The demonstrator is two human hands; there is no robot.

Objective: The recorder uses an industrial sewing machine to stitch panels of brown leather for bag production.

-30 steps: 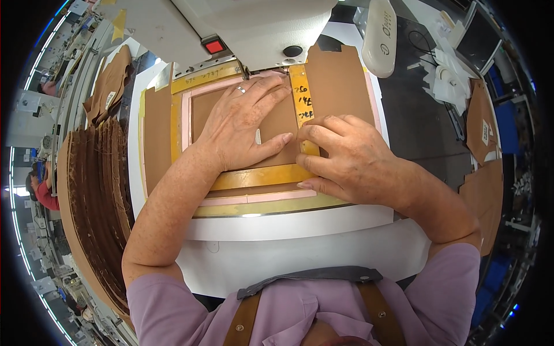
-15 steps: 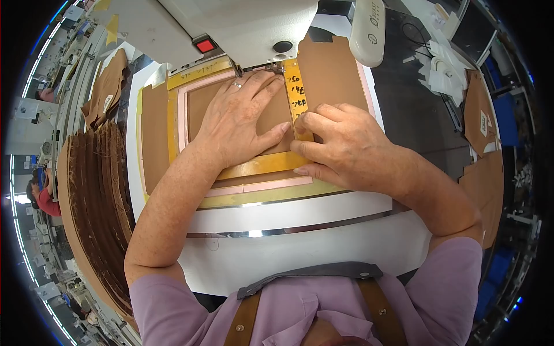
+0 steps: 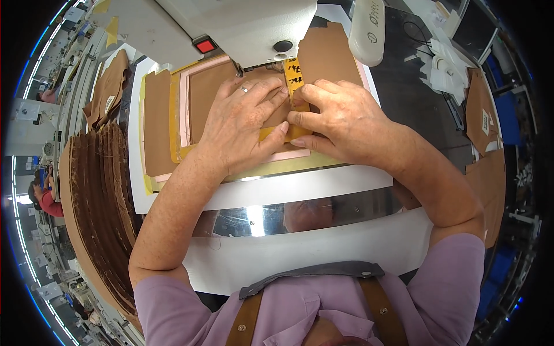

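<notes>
Left hand (image 3: 245, 124) flat, fingers spread, pressing brown fabric panel (image 3: 213, 95) inside pink-and-yellow template frame (image 3: 176, 115); right hand (image 3: 340, 118) pinching frame's right edge. Sewing machine head (image 3: 242, 29) directly beyond fingertips; panel's long axis toward needle.

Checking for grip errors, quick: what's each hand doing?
Left hand: open, flat on the brown piece.
Right hand: fingers curled, pressing the yellow template.

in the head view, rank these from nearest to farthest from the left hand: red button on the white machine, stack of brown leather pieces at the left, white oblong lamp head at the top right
1. The red button on the white machine, just above and left of the left hand.
2. The white oblong lamp head, up to the right, past the right hand.
3. The stack of brown leather pieces, far left, runs close to the lamp head; order uncertain.
</notes>
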